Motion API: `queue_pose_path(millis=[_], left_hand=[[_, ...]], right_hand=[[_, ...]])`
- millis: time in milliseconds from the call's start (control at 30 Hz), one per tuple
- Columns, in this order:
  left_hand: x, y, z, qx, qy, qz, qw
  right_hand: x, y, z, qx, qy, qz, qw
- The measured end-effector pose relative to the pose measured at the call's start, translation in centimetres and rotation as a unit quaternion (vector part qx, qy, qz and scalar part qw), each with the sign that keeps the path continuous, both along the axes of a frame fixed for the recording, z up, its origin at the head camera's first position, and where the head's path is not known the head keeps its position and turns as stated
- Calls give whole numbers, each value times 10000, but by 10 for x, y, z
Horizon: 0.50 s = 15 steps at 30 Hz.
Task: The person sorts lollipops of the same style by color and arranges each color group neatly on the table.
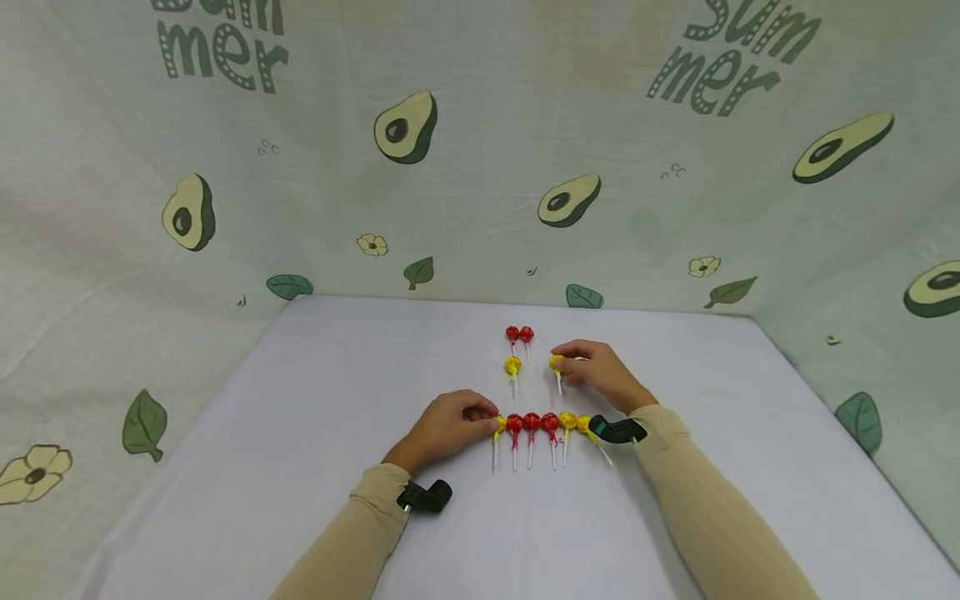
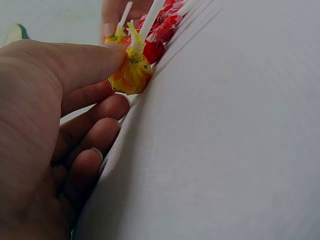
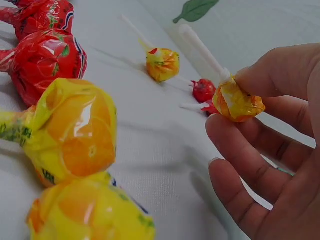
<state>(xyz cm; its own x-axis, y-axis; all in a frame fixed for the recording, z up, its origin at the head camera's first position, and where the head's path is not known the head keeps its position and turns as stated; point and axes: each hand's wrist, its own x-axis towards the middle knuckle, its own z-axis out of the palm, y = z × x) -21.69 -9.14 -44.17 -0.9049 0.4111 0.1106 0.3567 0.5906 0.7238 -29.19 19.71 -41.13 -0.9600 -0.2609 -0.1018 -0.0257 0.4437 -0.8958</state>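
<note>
My left hand (image 1: 447, 425) pinches a yellow-wrapped lollipop (image 2: 131, 76) between thumb and fingers, at the left end of a row on the table. To its right in that row lie three red lollipops (image 1: 532, 422), then two yellow lollipops (image 1: 567, 420), sticks toward me. Behind the row, my right hand (image 1: 600, 373) pinches another yellow lollipop (image 3: 238, 102) by its head. This one appears raised off the cloth in the right wrist view. Left of the right hand lies a single yellow lollipop (image 1: 512, 366), with two red lollipops (image 1: 527, 333) farther back.
A white cloth covers the table (image 1: 315, 417). Pale fabric printed with avocados and leaves (image 1: 480, 217) hangs behind and along both sides. A black wrist camera (image 1: 425, 497) is strapped at the left wrist, another black camera (image 1: 617, 429) at the right, just over the row's right end.
</note>
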Motion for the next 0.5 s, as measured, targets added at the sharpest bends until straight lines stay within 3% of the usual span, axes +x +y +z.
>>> queue_pose_path(millis=[500], left_hand=[[0,2,0,-28,24,-22,10000]], right_hand=[[-15,-16,-3,91,-1,309,9995]])
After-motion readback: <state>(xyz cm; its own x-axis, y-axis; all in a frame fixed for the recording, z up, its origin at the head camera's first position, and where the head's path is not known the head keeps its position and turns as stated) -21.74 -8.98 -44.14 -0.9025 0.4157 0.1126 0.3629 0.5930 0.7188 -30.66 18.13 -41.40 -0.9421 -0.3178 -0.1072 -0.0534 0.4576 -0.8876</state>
